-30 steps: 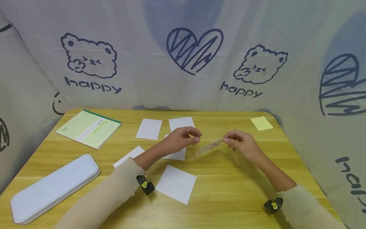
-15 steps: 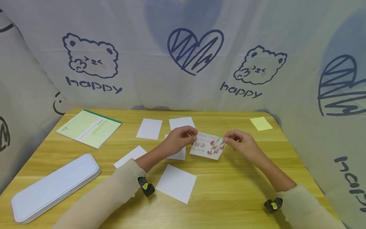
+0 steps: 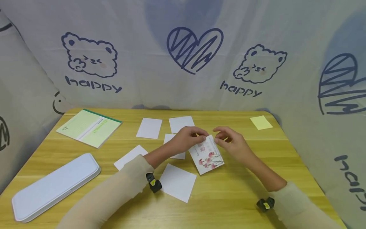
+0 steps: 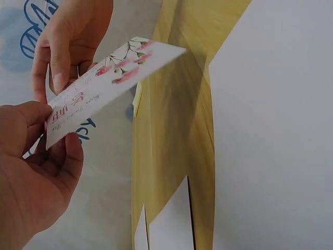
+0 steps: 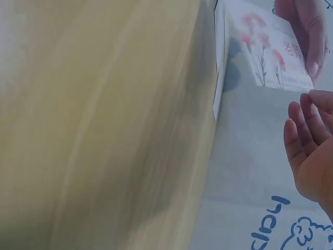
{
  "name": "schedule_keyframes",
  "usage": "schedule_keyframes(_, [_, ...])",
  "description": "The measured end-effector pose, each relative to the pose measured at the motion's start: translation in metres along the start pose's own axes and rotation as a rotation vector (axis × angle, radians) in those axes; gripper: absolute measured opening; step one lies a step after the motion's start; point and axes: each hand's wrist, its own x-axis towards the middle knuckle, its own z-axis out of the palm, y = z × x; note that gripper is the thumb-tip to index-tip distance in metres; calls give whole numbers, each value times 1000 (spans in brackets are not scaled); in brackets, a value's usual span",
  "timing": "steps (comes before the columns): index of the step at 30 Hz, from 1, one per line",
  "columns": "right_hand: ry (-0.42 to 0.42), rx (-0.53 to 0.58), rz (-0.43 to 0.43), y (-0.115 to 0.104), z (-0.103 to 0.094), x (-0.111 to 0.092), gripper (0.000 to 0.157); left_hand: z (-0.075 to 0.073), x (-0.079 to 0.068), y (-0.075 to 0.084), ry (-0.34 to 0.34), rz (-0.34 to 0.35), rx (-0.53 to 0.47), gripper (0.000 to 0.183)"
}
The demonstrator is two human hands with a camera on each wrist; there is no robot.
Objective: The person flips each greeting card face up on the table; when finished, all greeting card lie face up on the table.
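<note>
My left hand (image 3: 192,140) pinches a small greeting card (image 3: 210,160) by its upper edge, thumb on top. Pink carnations and red Chinese characters are printed on the card's face. In the left wrist view the card (image 4: 112,75) slants up and away from the left thumb and fingers. My right hand (image 3: 235,144) is just to the right of the card's upper corner, thumb and index finger apart. The right wrist view shows the right fingertips (image 5: 311,95) right at that corner, the other fingers loosely bent.
Several white paper pieces (image 3: 178,183) lie around the left forearm on the wooden table (image 3: 228,203). A pale green notebook (image 3: 90,127) is at the back left, with a white pencil case (image 3: 55,187) in front. A yellow sticky note (image 3: 261,123) lies back right, before a printed curtain (image 3: 148,63).
The left hand has taken hold of the card, which has turned so the flowers point down toward me. The right hand has let go of its edge and shifted slightly left.
</note>
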Motion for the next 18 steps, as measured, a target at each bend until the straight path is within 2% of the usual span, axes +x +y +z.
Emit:
schedule_keyframes(13, [-48, 58, 63, 2, 8, -4, 26, 0, -1, -5, -17, -16, -62, 17])
schedule_keyframes(18, [-38, 96, 92, 3, 9, -4, 23, -3, -2, -8, -24, -13, -84, 23])
